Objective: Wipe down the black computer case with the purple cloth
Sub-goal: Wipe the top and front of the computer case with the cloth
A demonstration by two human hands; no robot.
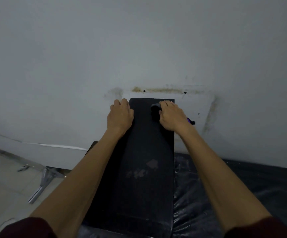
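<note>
The biggest thing I see is the grey wall [139,40] in front of me. It has a brown, dirty stripe [156,90] on it, just above the far end of the case.

Down on my left is the pale floor [0,177]. On my right a black shiny sheet [233,186] lies spread out, all crinkly (I cannot tell what is under it).

The black computer case [146,169] is in the middle. It is long and runs from just below me up to the wall. Its right side is just beside the shiny sheet. Its top has some pale, dusty marks on it near the middle.

My two bare arms reach out over the case, one on each side. My dark red sleeves [27,227] show at the bottom.

A silver metal bar [39,186] lies on the floor near the wall.

My left hand [120,115] is at the far left edge of the case. Its fingers are bent over that edge and hold on to it.

My right hand [172,115] is on top of the case at the far right corner. Its fingers are curled tight around the cloth [155,108]. The cloth is bunched up and looks dark in this dim light. A little bit of purple peeks out beside my wrist.
</note>
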